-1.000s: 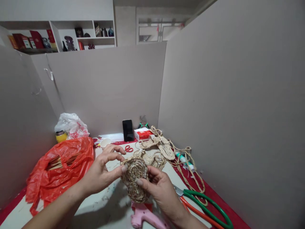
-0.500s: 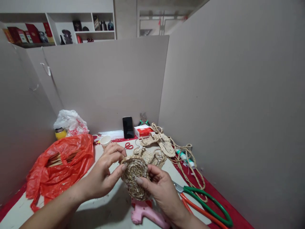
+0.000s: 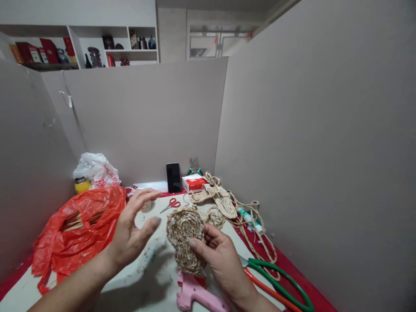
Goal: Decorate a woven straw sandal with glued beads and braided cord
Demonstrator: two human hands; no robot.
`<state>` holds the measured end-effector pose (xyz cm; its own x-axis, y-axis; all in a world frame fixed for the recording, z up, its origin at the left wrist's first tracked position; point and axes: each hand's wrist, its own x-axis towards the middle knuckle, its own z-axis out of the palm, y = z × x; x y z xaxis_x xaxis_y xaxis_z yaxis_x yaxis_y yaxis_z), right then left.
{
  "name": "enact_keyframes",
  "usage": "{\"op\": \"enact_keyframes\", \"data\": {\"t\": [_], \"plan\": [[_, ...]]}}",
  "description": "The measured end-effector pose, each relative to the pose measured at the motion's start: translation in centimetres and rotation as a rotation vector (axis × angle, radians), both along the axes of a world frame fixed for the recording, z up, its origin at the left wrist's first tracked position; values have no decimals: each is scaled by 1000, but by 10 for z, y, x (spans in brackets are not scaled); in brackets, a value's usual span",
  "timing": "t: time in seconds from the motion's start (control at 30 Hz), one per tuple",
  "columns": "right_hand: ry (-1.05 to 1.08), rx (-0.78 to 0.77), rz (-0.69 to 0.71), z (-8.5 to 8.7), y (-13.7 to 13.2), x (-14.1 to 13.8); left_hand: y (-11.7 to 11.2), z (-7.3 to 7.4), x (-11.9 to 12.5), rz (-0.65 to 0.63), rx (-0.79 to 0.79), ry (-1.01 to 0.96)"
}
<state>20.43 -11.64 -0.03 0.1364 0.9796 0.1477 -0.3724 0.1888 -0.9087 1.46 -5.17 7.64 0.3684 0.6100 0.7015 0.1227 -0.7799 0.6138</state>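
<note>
1. Red plastic bag (image 3: 78, 229): lies on the left part of the bench (image 3: 152, 273), well apart from the work. Pale sticks show in its mouth.
2. Left hand (image 3: 130, 236): raised above the bench, palm turned to the right, grip spread and holding nothing. The thumb tip is near the left edge of the woven coil (image 3: 182, 229) but apart from it, with a clear gap between them. A small round thing behind the fingertips is mostly covered and cannot be identified.
3. Woven coil: held clear of the bench, on edge, flat face toward the camera. The outline is oval and the long axis runs near vertical, top leaning slightly left. It lies directly right of the left hand, at about the same height.
4. Right hand (image 3: 221, 258): the nearer hand, in contact. The grip pinches the coil's right edge, thumb on the front face, fingers behind the coil and hidden.
5. Loose braid (image 3: 216, 216): just behind the coil. Whether it joins the coil cannot be told.
6. Pink glue gun (image 3: 192, 295): on the bench below the coil, its lower part cut off by the frame edge.
7. Green-handled shears (image 3: 274, 271): right of the wrist, blades partly covered by the right hand
</note>
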Motion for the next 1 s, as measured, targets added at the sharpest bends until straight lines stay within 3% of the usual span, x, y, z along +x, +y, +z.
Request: {"op": "enact_keyframes", "data": {"t": [0.1, 0.23, 0.3, 0.37, 0.47, 0.53, 0.67, 1.0], "plan": [[64, 27, -12, -2, 1, 0, -1, -14, 7, 33, -163, -124], [157, 66, -35, 1, 2, -1, -6, -38, 28, -207, -577, 10], [144, 79, -40, 4, 1, -1, -10, -47, 37, -325, -725, -12], [62, 93, -16, 7, 0, -1, -12, -52, 41, -361, -817, -76], [-178, 135, -67, 10, -1, 6, -9, -52, 41, -331, -912, -191], [-266, 146, -189, 11, 0, 13, -3, -49, 38, -352, -980, -251], [-117, 118, -339, 12, 8, 27, 4, -46, 33, -413, -1082, -268], [30, 94, -250, 14, 9, 21, 1, -54, 35, -589, -1116, -138]]}}
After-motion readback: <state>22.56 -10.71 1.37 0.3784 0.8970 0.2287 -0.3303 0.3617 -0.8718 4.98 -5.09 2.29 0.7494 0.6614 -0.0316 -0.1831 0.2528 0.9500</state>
